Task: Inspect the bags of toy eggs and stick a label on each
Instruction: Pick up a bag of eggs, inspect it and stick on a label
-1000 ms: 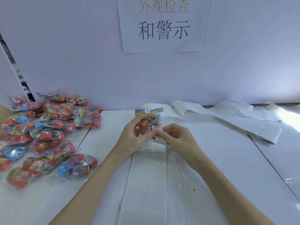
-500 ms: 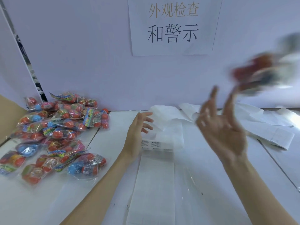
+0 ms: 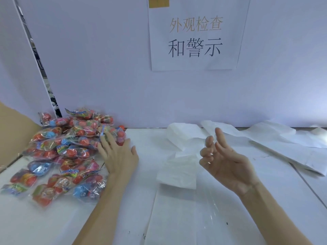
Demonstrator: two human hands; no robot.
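Pile of bags on the desk, left of and touching the left hand's fingers; label sheet between both hands; backing strips behind the right hand's fingers.

A factory inspection station: a posted paper sign, white partition wall, heaped toy-egg bags.

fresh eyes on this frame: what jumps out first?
The heap of bags of toy eggs, red and blue through clear film, piled at the table's left. The left hand reaches flat into its right edge, while the right hand hangs empty, palm up, above the white label sheets at centre. On the back wall hangs a paper sign with Chinese characters.
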